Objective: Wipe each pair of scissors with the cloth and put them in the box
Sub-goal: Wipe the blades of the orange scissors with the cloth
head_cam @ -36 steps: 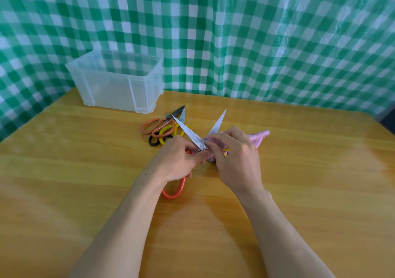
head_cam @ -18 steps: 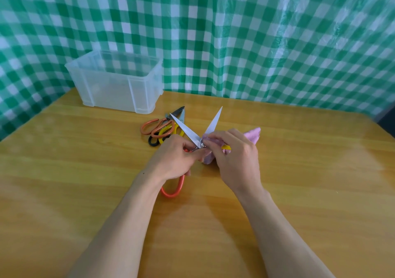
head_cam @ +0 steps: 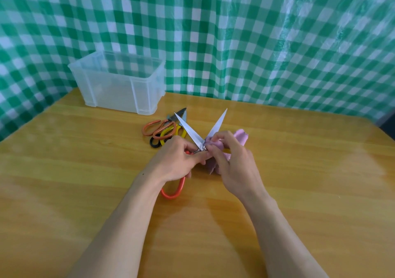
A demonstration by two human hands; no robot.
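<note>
Orange-handled scissors (head_cam: 189,131) are up over the wooden table (head_cam: 85,171), blades spread in a V. The left hand (head_cam: 179,160) grips them at the handles, and the right hand (head_cam: 233,164) pinches the pink cloth (head_cam: 240,136) against a blade by the pivot. Spare scissors (head_cam: 162,129) lie just behind, near the clear box (head_cam: 119,83).

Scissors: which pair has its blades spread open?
The pair gripped by the left hand, its blades spread in a V. The other pairs lie heaped near the box, blades together.
</note>
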